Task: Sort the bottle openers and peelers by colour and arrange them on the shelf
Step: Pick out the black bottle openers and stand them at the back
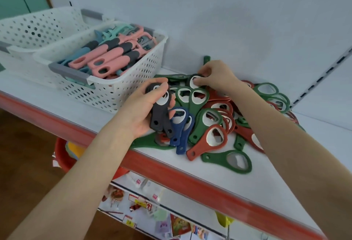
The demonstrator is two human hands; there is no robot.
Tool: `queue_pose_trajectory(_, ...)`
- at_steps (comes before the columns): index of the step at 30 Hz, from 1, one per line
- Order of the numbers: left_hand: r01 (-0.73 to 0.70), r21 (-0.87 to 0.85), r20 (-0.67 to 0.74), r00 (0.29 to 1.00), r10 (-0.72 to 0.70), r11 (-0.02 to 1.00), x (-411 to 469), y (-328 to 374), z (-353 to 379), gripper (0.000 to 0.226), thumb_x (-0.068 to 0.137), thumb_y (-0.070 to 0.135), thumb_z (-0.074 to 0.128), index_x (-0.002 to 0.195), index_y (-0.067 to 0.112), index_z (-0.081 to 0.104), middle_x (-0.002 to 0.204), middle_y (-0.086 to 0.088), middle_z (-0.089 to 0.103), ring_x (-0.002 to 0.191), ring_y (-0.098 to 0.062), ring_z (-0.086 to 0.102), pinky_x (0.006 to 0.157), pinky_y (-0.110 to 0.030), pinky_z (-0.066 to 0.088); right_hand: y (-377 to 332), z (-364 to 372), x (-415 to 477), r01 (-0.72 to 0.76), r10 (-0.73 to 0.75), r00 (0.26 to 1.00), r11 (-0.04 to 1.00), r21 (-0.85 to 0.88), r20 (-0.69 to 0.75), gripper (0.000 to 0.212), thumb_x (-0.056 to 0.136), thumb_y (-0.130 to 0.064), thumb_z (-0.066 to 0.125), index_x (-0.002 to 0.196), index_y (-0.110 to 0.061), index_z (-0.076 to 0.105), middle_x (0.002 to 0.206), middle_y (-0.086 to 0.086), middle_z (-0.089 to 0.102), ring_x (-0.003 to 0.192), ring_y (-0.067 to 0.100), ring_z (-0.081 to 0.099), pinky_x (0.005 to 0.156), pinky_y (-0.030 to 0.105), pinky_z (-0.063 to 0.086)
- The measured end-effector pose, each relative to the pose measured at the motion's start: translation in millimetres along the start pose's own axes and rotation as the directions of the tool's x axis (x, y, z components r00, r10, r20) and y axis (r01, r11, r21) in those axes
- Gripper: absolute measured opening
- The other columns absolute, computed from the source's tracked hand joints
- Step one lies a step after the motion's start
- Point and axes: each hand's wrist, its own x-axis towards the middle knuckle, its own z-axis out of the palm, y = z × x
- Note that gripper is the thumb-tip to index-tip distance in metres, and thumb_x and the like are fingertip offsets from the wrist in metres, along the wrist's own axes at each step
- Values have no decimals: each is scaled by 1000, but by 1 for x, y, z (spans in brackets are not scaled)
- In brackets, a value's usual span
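on shelf (133, 110), basket (122, 91) of pink, teal peelers (112, 56)

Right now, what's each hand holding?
Left hand: closed on a stack of black bottle openers.
Right hand: pinching another black opener in the pile.

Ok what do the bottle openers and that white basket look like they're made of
Black bottle openers in the left hand: seemingly matte plastic or rubbery coating, no glare, with a pale insert around the hole. The green opener by the shelf edge shows a greyish, probably metal, insert. White basket: moulded plastic, judging by its regular perforations and slight sheen; its grey handle looks plastic too.
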Motion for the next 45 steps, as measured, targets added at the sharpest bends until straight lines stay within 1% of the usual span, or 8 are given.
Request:
queue_pose_trajectory(10, -13, -30, -52, 999, 11, 999, 4, -3, 4, 13, 93, 28, 51, 95, 15, 50, 68, -12, 57, 55, -19, 55, 50, -26, 49, 1, -33, -18, 87, 163, 930, 773, 629, -329, 14, 81, -6, 68, 93, -10, 62, 74, 1, 63, 69, 12, 63, 67, 23, 57)
queue_pose_trajectory(16, 35, -72, -52, 998, -38, 997, 6, 4, 13, 26, 90, 42, 50, 87, 16, 56, 74, -9, 63, 62, -20, 62, 54, -29, 54, -26, -40, -40, -60, 20, 998, 574, 816, 60, 9, 83, -1, 64, 89, -6, 62, 83, 9, 64, 64, 10, 67, 67, 24, 58)
queue_pose_trajectory(24, 22, 1, 61, 998, -22, 1000, 1, 3, 14, 14, 90, 4, 50, 100, 9, 59, 92, -15, 68, 75, -22, 70, 57, -29, 56, -47, -12, -43, 117, -182, 980, 854, 507, 81, 6, 89, -13, 60, 85, -12, 65, 72, -3, 63, 62, 1, 60, 61, 13, 50)
queue_pose_trajectory(27, 2, -39, 24, 1000, -1, 999, 0, 5, 8, 19, 89, -3, 46, 94, 13, 55, 82, -16, 66, 70, -24, 69, 53, -28, 54, -26, -9, -18, 145, -136, 988, 979, 141, -73, 16, 90, -13, 53, 93, -2, 66, 82, 1, 63, 77, 14, 57, 70, 20, 48)
queue_pose_trajectory(32, -24, -12, -33, 999, 24, 1000, 0, 5, 2, 24, 88, -1, 48, 99, 19, 56, 81, -18, 65, 66, -24, 67, 51, -26, 51, -2, 9, 2, 29, -26, 1000, 956, -293, 15, 29, 91, -27, 55, 107, -5, 63, 107, 15, 64, 102, 32, 57, 78, 32, 43)
queue_pose_trajectory(38, 20, -42, -67, 998, -22, 999, 2, 5, 2, 11, 85, 22, 62, 93, 18, 56, 78, -11, 63, 60, -18, 66, 52, -27, 53, 1, 4, 2, 58, -15, 977, 979, 195, -215, 20, 85, -10, 62, 104, -5, 65, 96, 7, 67, 83, 15, 58, 71, 14, 45)
queue_pose_trajectory(41, 30, -41, -92, 995, -33, 999, 4, 4, 4, 11, 85, 26, 61, 87, 17, 55, 77, -9, 62, 58, -17, 65, 50, -27, 52, -2, -9, -1, 98, 59, 933, 907, 409, -354, 18, 85, -2, 58, 100, -6, 66, 81, -3, 64, 78, 12, 59, 76, 27, 54)
queue_pose_trajectory(45, 59, -59, -126, 990, -66, 997, 7, 7, 9, 20, 86, 36, 59, 86, 16, 56, 79, -8, 61, 62, -19, 64, 55, -28, 55, -20, -28, -18, 48, 94, 982, 723, 689, -167, 9, 86, 1, 59, 92, -4, 64, 76, 2, 62, 61, 4, 62, 58, 15, 52)
